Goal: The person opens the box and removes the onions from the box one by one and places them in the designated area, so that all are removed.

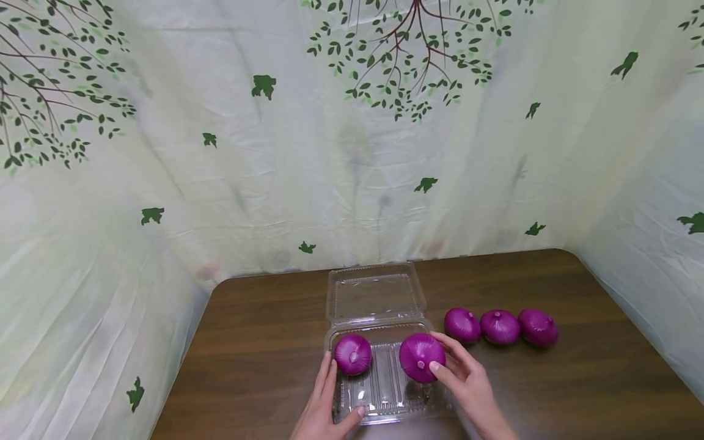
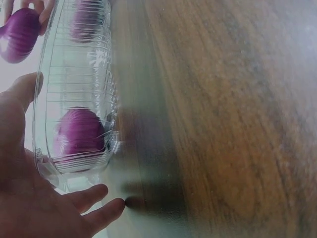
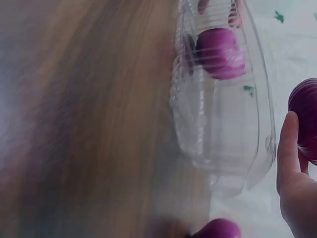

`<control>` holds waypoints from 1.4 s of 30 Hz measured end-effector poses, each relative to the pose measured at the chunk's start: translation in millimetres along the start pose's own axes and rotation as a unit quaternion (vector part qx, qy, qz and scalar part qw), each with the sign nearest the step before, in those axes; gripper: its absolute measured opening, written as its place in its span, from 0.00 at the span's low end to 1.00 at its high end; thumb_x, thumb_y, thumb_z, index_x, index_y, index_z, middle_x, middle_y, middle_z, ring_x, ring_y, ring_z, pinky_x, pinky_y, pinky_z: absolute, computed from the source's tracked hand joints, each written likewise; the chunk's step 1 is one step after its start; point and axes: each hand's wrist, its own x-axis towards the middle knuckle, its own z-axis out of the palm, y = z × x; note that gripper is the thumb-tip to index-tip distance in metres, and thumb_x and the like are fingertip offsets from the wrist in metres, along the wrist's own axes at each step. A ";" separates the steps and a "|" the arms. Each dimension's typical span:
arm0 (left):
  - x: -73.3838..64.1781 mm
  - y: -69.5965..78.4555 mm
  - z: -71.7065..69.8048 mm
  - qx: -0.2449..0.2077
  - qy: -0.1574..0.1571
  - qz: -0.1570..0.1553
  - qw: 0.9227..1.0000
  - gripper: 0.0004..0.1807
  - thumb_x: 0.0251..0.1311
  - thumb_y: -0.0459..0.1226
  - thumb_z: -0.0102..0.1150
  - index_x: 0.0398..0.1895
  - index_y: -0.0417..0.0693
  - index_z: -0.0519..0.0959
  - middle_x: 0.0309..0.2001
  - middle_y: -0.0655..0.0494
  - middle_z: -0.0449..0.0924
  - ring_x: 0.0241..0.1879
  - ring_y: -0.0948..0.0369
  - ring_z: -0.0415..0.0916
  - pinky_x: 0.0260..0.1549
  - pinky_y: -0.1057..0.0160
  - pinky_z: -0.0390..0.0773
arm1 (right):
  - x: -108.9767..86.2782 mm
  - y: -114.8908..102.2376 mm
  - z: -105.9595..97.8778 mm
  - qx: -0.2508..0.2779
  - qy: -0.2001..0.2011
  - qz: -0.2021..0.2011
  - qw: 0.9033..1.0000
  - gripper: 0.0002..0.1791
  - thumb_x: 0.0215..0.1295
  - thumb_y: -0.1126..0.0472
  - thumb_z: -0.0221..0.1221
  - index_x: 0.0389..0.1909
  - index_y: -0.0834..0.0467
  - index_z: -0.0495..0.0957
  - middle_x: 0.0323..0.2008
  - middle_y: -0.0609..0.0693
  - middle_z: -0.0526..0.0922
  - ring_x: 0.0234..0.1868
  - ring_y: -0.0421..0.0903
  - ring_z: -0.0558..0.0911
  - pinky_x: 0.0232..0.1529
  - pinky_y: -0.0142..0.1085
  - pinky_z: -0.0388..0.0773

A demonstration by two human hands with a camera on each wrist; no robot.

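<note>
A clear plastic clamshell container (image 1: 386, 379) lies on the table with its lid folded back. Inside its left half sits a red onion (image 1: 352, 354). Over the right half, my right hand (image 1: 467, 382) holds another red onion (image 1: 421, 357) between thumb and fingers; the right wrist view has this held onion (image 3: 308, 119) raised above the container rim. My left hand (image 1: 324, 403) is at the container's left front, fingers extended along its side. In the left wrist view its thumb (image 2: 29, 87) reaches the rim, and the other fingers spread beside the end wall.
Three more red onions (image 1: 499, 327) stand in a row on the brown wooden table (image 1: 577, 391), right of the container. The transparent lid (image 1: 376, 293) extends toward the table's back edge. A pale curtain (image 1: 352, 153) with leaf prints hangs behind and at both sides.
</note>
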 end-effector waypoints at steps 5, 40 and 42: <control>0.2 1.2 -0.2 -0.003 -0.002 -0.001 1.000 0.56 0.55 0.59 0.65 0.76 0.35 0.52 0.79 0.48 0.39 0.70 0.39 0.52 0.58 0.35 0.65 | -3.8 1.5 -12.2 0.005 0.054 0.044 0.998 0.25 0.67 0.71 0.58 0.66 0.64 0.69 0.57 0.51 0.77 0.52 0.43 0.82 0.42 0.38 0.83; 0.3 1.2 0.0 -0.005 -0.006 0.006 1.000 0.56 0.55 0.58 0.66 0.75 0.33 0.51 0.79 0.47 0.38 0.70 0.37 0.50 0.58 0.33 0.64 | -4.4 23.4 -85.6 -0.199 0.052 0.149 0.967 0.27 0.66 0.59 0.64 0.65 0.58 0.70 0.60 0.67 0.73 0.41 0.41 0.83 0.37 0.35 0.83; 0.2 0.8 0.3 -0.003 -0.005 0.008 1.000 0.56 0.55 0.58 0.66 0.75 0.33 0.51 0.79 0.47 0.38 0.70 0.37 0.50 0.58 0.33 0.64 | -3.6 22.4 -86.7 -0.208 0.047 0.157 0.964 0.27 0.67 0.57 0.63 0.65 0.58 0.70 0.60 0.66 0.74 0.43 0.41 0.82 0.38 0.34 0.82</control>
